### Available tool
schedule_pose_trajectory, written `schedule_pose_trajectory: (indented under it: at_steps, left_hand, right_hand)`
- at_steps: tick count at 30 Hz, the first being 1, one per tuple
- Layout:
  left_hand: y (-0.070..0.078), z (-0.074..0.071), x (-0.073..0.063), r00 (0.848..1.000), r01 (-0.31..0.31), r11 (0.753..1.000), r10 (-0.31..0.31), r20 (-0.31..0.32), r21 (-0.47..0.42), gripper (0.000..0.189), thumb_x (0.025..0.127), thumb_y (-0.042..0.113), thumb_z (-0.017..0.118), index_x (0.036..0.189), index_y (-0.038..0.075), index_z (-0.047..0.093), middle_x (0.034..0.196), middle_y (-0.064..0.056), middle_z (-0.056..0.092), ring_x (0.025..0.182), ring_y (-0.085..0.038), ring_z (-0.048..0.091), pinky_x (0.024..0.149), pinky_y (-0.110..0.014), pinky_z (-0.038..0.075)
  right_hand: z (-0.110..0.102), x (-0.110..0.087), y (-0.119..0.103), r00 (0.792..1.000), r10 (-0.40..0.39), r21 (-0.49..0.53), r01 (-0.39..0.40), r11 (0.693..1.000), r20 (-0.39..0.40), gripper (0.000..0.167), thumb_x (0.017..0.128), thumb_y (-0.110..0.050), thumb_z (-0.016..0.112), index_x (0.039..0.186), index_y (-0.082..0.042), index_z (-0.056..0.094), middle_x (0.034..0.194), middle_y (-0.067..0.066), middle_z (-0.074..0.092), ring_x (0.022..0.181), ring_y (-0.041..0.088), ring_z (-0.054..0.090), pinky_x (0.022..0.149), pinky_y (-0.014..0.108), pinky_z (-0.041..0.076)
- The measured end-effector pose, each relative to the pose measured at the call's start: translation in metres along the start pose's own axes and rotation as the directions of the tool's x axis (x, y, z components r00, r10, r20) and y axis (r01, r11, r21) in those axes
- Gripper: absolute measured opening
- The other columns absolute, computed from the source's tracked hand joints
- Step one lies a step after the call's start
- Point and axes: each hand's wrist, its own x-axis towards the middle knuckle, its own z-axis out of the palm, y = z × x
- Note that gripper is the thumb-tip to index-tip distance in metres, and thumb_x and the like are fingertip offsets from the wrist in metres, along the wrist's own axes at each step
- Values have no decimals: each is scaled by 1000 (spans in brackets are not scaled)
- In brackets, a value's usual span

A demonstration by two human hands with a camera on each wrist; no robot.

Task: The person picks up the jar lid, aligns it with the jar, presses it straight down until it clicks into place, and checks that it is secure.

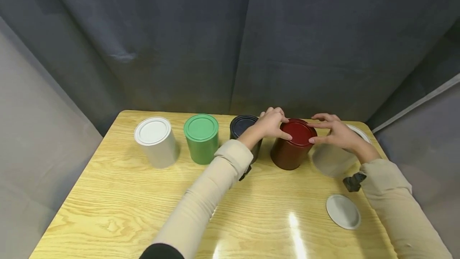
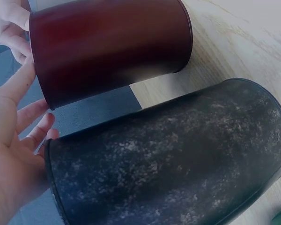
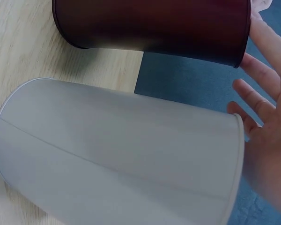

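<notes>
A dark red canister stands upright with its red lid seated on top. My left hand grips the lid's rim on the left, thumb at the front and index finger farther back. Across from it, my right hand holds the right side of the rim between thumb and index finger. In the left wrist view, a mottled black canister lies close to the left hand's lower fingers. A white canister stands partly behind and below the right hand in the head view, most of its top hidden.
A green canister and another white canister, both lidded, stand farther left in the row. On the wooden table, a loose white lid lies near the right forearm. Dark curtains hang behind the table's back edge.
</notes>
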Motion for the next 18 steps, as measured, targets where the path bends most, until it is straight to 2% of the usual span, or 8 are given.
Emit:
schedule_pose_trajectory:
  at_steps: [10,18]
  left_hand:
    - [1,-3,0,1000,28,1000,-28,8,10,60,75,52,67,125,21,58,112,5,47,100,-12,36,74,-26,28]
    - [3,-3,-1,999,39,999,-40,26,26,59,75,52,67,126,22,57,114,5,47,102,-12,37,76,-27,29]
  right_hand:
    - [-4,3,-4,999,39,39,-41,998,29,55,77,-23,73,122,5,55,129,24,36,114,42,28,71,42,43]
    - [-2,2,-4,998,56,44,-57,997,34,56,77,-23,74,122,5,55,129,24,36,115,42,27,76,51,37]
